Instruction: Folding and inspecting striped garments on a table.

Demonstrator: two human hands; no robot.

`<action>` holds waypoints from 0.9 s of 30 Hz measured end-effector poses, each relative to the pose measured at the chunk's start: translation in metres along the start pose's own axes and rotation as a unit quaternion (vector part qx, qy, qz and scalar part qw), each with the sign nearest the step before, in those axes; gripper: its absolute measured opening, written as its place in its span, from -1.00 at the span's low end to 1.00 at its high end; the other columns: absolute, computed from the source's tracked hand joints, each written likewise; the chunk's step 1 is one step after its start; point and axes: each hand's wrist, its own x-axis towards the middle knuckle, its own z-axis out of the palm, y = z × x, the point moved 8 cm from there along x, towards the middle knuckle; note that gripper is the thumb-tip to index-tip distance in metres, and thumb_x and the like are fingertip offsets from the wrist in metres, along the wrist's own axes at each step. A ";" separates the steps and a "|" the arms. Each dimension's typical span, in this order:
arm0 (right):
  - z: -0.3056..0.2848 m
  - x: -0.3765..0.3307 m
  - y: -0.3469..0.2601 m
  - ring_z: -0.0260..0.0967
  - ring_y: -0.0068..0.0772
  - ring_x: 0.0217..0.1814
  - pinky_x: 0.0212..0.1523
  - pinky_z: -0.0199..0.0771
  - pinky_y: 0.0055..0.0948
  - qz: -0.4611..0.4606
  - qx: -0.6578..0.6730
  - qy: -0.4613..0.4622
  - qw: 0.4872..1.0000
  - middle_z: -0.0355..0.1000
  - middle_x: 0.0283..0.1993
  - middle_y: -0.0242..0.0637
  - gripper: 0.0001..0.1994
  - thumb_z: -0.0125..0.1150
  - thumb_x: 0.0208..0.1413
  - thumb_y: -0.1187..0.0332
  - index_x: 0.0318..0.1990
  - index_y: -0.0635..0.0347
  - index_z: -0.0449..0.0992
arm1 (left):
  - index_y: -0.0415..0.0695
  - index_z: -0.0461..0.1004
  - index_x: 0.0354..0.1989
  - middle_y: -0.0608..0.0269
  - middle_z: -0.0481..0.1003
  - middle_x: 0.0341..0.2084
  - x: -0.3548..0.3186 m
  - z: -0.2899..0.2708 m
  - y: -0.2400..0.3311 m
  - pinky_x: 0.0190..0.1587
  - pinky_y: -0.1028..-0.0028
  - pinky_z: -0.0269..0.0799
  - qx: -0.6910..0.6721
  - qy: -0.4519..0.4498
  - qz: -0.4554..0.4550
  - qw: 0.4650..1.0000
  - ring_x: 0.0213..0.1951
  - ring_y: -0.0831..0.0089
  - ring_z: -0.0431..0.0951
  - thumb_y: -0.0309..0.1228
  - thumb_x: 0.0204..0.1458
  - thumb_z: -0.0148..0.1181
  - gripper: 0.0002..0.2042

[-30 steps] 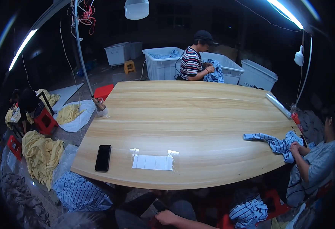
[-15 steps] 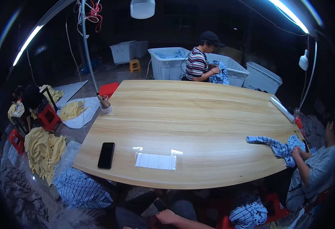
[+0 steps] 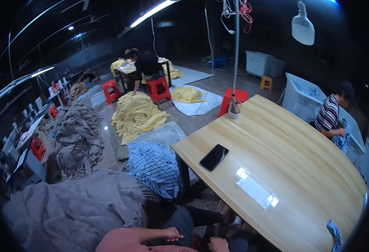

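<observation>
My left hand [image 3: 173,234], at the end of a pink sleeve, rests over my dark-trousered lap with its fingers curled in. To its right, my right hand [image 3: 218,244] is closed near my other leg at the lower edge. I see nothing in either hand. Both are below and apart from the wooden table [image 3: 285,143]. On the table lie a black phone [image 3: 214,157] and a white paper strip [image 3: 255,191] under shiny clear tape. A blue striped cloth [image 3: 334,236] reaches onto the table at the lower right.
Left of the table lie blue striped garments [image 3: 154,169], a yellow cloth heap [image 3: 137,114] and grey fabric [image 3: 73,201]. A cup of tools [image 3: 234,110] stands at the table's far corner by a pole. A co-worker [image 3: 329,113] handles striped cloth beside white bins.
My view has swung left, bringing the cloth heaps and left-hand work area into sight. The seated person at the right has left the picture. Both my hands now show over my lap.
</observation>
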 end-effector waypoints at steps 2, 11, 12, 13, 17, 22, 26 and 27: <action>-0.002 0.000 -0.001 0.38 0.00 -0.46 -0.44 0.36 -0.12 0.010 0.008 -0.002 1.000 0.41 -0.53 -0.04 -0.86 0.02 -0.18 0.34 -0.51 0.21 0.43 | -0.11 0.38 -0.68 0.38 0.30 -0.85 0.000 0.002 -0.003 -0.86 0.57 0.09 -0.024 -0.004 0.002 1.000 -0.89 0.56 0.24 -0.02 0.00 0.06 -0.59; -0.004 -0.001 0.000 0.38 0.01 -0.46 -0.44 0.36 -0.11 0.016 -0.015 -0.015 1.000 0.41 -0.53 -0.04 -0.88 0.04 -0.19 0.36 -0.52 0.22 0.41 | -0.13 0.37 -0.69 0.38 0.29 -0.86 -0.005 0.001 0.006 -0.87 0.57 0.05 -0.011 0.004 0.003 1.000 -0.91 0.57 0.22 -0.09 0.02 0.05 -0.61; -0.004 -0.001 0.001 0.38 0.01 -0.46 -0.44 0.36 -0.11 0.018 -0.015 -0.014 1.000 0.41 -0.53 -0.04 -0.88 0.04 -0.19 0.36 -0.52 0.22 0.41 | -0.13 0.36 -0.69 0.38 0.29 -0.86 -0.002 0.002 0.004 -0.87 0.57 0.05 -0.021 -0.003 0.009 1.000 -0.91 0.57 0.22 -0.09 0.02 0.06 -0.61; -0.004 -0.001 0.001 0.38 0.01 -0.46 -0.44 0.36 -0.11 0.013 -0.012 -0.012 1.000 0.41 -0.53 -0.03 -0.87 0.04 -0.19 0.35 -0.52 0.22 0.41 | -0.13 0.36 -0.69 0.37 0.29 -0.86 0.000 0.002 0.004 -0.87 0.57 0.05 -0.032 -0.010 0.015 0.999 -0.91 0.57 0.22 -0.09 0.01 0.06 -0.61; 0.000 -0.001 0.003 0.38 0.00 -0.46 -0.46 0.36 -0.11 0.009 -0.009 -0.014 1.000 0.40 -0.52 -0.03 -0.86 0.04 -0.19 0.35 -0.52 0.22 0.41 | -0.13 0.36 -0.69 0.38 0.29 -0.86 0.002 0.001 0.001 -0.88 0.56 0.04 -0.030 -0.005 0.011 0.999 -0.91 0.57 0.21 -0.09 0.01 0.07 -0.61; -0.007 -0.001 0.000 0.38 0.01 -0.46 -0.46 0.36 -0.11 0.010 -0.008 -0.009 1.000 0.40 -0.51 -0.03 -0.86 0.03 -0.19 0.34 -0.51 0.22 0.40 | -0.13 0.36 -0.69 0.37 0.30 -0.87 0.001 0.002 0.002 -0.89 0.56 0.05 -0.021 -0.004 0.018 1.000 -0.91 0.56 0.22 -0.07 0.01 0.06 -0.60; -0.007 -0.002 0.000 0.38 0.01 -0.46 -0.45 0.37 -0.11 0.009 -0.008 -0.008 1.000 0.41 -0.49 -0.03 -0.86 0.04 -0.19 0.34 -0.50 0.21 0.40 | -0.13 0.36 -0.69 0.36 0.30 -0.87 0.004 0.002 0.000 -0.89 0.55 0.06 -0.022 -0.008 0.015 1.000 -0.91 0.56 0.22 -0.06 0.00 0.06 -0.59; -0.007 -0.001 0.000 0.38 0.01 -0.46 -0.45 0.37 -0.11 0.011 -0.008 -0.008 1.000 0.41 -0.49 -0.03 -0.86 0.04 -0.19 0.34 -0.50 0.21 0.40 | -0.13 0.36 -0.69 0.36 0.30 -0.87 0.004 0.002 0.000 -0.89 0.55 0.06 -0.020 -0.006 0.013 1.000 -0.91 0.56 0.22 -0.06 0.00 0.06 -0.59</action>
